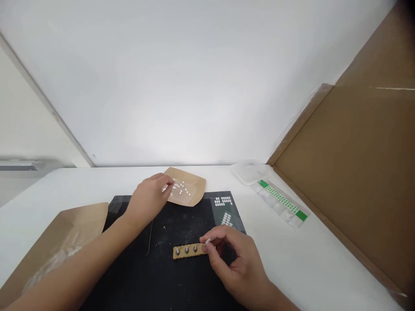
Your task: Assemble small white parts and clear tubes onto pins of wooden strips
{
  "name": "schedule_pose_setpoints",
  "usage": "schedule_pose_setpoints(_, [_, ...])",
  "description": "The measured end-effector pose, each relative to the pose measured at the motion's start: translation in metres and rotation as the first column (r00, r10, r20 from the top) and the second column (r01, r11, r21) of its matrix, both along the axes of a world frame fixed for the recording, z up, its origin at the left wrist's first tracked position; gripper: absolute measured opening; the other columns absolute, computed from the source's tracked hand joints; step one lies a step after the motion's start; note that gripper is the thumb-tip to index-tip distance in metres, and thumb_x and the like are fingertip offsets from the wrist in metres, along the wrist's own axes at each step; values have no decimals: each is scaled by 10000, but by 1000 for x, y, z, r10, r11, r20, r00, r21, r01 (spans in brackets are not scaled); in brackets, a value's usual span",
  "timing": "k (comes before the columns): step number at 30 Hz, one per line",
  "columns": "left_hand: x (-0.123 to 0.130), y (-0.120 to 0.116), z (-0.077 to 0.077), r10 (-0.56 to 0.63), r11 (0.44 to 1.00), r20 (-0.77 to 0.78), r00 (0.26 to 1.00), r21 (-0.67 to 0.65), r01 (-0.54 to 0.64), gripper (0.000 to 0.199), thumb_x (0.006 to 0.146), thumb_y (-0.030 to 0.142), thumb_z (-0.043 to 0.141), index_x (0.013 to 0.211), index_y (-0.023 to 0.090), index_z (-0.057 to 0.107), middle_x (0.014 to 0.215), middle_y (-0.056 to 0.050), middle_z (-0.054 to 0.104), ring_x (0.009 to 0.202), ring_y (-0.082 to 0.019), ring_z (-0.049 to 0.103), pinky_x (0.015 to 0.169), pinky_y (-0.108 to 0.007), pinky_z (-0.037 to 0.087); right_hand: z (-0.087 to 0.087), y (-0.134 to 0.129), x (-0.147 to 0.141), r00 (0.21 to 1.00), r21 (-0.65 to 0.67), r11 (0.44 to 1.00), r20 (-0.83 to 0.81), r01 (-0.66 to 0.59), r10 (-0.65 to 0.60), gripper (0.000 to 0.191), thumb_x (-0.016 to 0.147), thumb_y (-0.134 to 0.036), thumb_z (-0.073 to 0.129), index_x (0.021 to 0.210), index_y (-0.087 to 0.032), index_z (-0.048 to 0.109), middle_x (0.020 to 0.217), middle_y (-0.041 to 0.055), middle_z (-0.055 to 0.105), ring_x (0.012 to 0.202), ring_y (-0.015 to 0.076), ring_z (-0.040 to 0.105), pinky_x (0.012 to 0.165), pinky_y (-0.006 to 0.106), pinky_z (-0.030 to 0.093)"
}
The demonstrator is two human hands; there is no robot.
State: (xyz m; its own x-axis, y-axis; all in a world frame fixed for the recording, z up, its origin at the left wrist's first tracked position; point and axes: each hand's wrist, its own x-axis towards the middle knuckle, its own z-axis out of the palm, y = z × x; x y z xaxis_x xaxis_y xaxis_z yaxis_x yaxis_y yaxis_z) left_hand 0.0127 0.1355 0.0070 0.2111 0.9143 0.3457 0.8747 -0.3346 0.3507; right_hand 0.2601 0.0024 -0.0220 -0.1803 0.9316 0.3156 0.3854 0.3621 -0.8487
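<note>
Two clusters of white ovals (226, 219) look finished; loose white bits (180, 192) remain on brown paper (198, 183). Right hand (238, 257) pinches a pale tube (208, 241); left hand (149, 193) curls, hold unclear.

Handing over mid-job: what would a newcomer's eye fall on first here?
Probably the black mat front and center, with the left hand at small white pieces on brown paper overlapping its far edge. The right hand pinches a small pale piece near the right part of a tan strip with metal studs. Off to the right, a green-and-white strip stands out on the white table.
</note>
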Motion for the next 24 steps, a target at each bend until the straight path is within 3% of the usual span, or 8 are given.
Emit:
schedule_pose_setpoints(4, [5,23,-4,-19,999,-58,998,-28,17,256,953,250,547,950,203,798,1061,-79,759,944,-256,729,827,-335,535,2,0,0,1000,-8,1000,-5,12,-12,97,955,-233,653,1023,-239,722,904,19,764,684,146,675,640,250,544])
schedule_pose_setpoints(9, [4,21,-4,1,1000,-108,994,-31,-4,305,996,286,513,958,221,808,1040,-88,747,876,-261,722,749,-342,522,3,1,0,1000,-37,999,-1,26,-26,97,961,-265,648,1023,-237,717,891,26,763,679,156,668,623,257,534])
schedule_pose_setpoints(15, [4,-15,-2,-14,1000,-74,997,0,14,329,1075,366,438,1123,228,733,1137,-74,773,965,-269,733,813,-359,544,4,9,6,988,-59,989,85,137,-131,119,989,-319,625,1030,-247,710,978,38,749,699,160,654,618,276,525])
schedule_pose_setpoints(18, [7,-41,-9,-134,991,41,990,-14,134,326,1095,351,411,1222,236,689,1136,-64,783,979,-252,746,880,-374,564,5,16,14,977,-45,982,113,185,-179,139,1000,-348,619,998,-247,715,1095,60,716,773,173,662,621,285,527])
schedule_pose_setpoints(24, [14,-86,-24,-399,915,152,904,-4,404,250,1048,291,514,1255,238,643,1190,-103,707,1095,-251,669,932,-374,576,8,26,28,976,-173,977,201,123,-88,114,992,-319,645,968,-243,727,927,19,711,827,186,679,706,301,532])
